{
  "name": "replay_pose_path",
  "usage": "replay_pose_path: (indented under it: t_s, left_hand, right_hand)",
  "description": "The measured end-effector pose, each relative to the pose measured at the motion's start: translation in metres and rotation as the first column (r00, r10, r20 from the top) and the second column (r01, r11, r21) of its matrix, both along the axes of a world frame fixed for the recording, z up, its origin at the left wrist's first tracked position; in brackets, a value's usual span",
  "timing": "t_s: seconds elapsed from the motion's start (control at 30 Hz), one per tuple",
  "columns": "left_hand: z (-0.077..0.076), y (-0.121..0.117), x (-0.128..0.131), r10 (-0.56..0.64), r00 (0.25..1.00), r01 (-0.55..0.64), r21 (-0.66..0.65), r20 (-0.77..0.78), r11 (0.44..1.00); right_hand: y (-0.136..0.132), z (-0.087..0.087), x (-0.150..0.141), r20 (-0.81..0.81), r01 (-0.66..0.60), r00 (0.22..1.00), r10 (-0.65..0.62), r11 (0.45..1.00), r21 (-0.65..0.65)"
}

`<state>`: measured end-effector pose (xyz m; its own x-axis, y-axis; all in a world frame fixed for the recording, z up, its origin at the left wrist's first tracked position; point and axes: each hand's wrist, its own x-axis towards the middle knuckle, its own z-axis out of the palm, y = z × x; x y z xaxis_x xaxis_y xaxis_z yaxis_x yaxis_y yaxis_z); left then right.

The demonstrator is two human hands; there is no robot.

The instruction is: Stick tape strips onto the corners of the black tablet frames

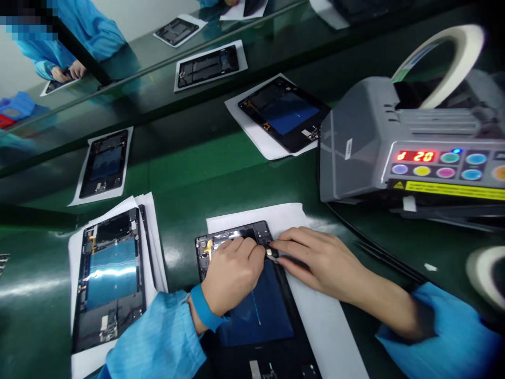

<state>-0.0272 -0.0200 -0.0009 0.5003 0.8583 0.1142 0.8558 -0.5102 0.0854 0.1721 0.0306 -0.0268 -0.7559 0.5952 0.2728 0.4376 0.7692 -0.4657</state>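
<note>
An open black tablet frame (252,316) with a blue panel lies on a white sheet (331,326) right in front of me. My left hand (231,276) rests on its upper part with the fingers curled and pressed down near the top edge. My right hand (319,260) lies over the frame's right edge, its fingertips pinching a small pale piece (270,253) at the upper right corner. Both sleeves are light blue, and a blue band (205,310) circles my left wrist.
Another opened tablet (110,279) on paper lies to the left. More tablets on sheets (104,164) (283,118) (208,65) sit further back on the green belt. A grey tape dispenser (402,142) with a display stands at right. Another person's hands (69,72) work at far left.
</note>
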Motion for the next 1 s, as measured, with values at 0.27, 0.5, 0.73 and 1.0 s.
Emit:
replay_pose_path:
  t_s: [0.27, 0.5, 0.73, 1.0]
  left_hand:
    - [-0.0009, 0.0005, -0.0008, -0.005, 1.000, 0.006, 0.023, -0.018, 1.000]
    - [-0.0004, 0.0004, -0.0001, 0.002, 1.000, -0.002, 0.014, -0.009, 1.000]
    - [-0.0018, 0.0020, -0.0002, 0.005, 1.000, -0.005, 0.022, 0.013, 1.000]
    - [-0.0041, 0.0022, -0.0006, 0.008, 0.999, -0.007, -0.021, 0.045, 1.000]
  right_hand:
    - [0.0009, 0.0022, -0.0001, -0.003, -0.008, 1.000, 0.008, 1.000, -0.015]
    - [0.0002, -0.0004, -0.0041, 0.007, 0.005, 1.000, -0.005, 1.000, -0.001]
    - [0.0013, -0.0006, -0.0056, 0.036, 0.009, 0.999, -0.009, 1.000, 0.009]
    - [0.0032, -0.0057, -0.0063, 0.011, 0.032, 0.999, -0.033, 0.998, 0.057]
